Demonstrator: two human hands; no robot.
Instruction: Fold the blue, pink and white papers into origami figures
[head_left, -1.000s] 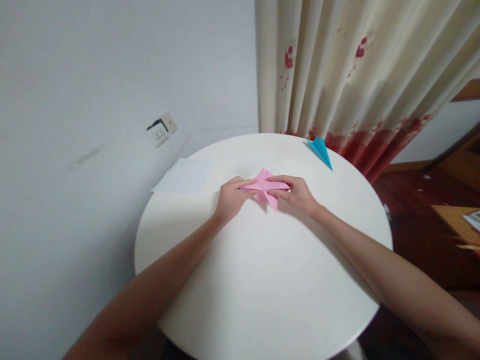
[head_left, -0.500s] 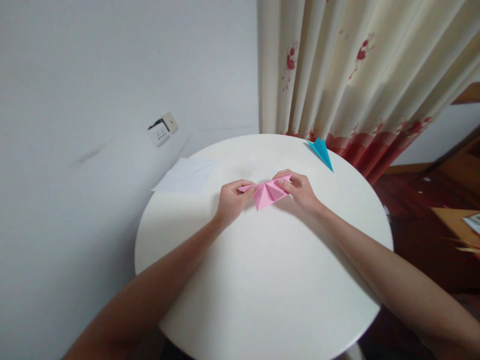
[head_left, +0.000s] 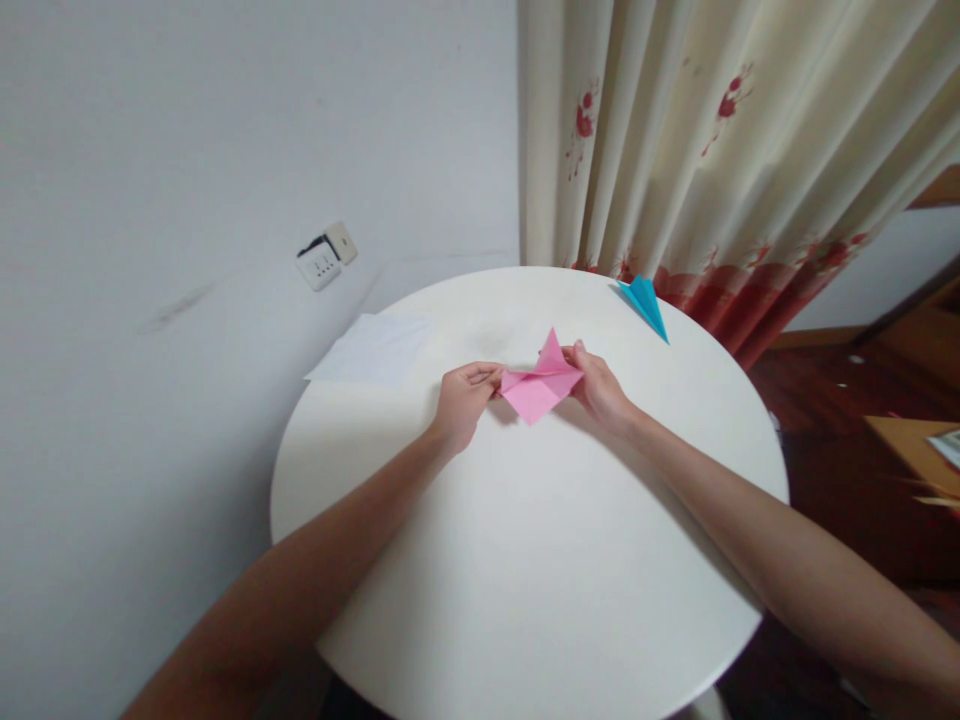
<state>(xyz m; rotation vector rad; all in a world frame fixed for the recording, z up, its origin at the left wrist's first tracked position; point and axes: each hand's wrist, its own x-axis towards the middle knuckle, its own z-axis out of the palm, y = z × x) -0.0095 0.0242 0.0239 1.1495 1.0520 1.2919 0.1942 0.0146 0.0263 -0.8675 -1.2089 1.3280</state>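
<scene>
A pink folded paper [head_left: 534, 394] is held just above the round white table, with one pointed flap standing up at its far side and a broad corner toward me. My left hand [head_left: 463, 400] is closed, its thumb and fingers pinching the paper's left tip. On the other side, my right hand [head_left: 598, 385] holds the right edge; its fingers are partly hidden behind the paper and its thumb points up. A blue paper plane [head_left: 645, 305] lies apart from both hands, near the far right rim.
Thin white sheets [head_left: 367, 348] lie at the far left of the white table [head_left: 540, 560], overhanging its rim. A wall socket [head_left: 320, 265] is beyond them. Behind the table hangs a cream and red curtain [head_left: 675, 130]. Wooden furniture [head_left: 911, 450] stands at right.
The pink paper has been turned over between my hands: its pleated face is out of sight, and a pointed flap now stands up. My right thumb has lifted off the paper's front.
</scene>
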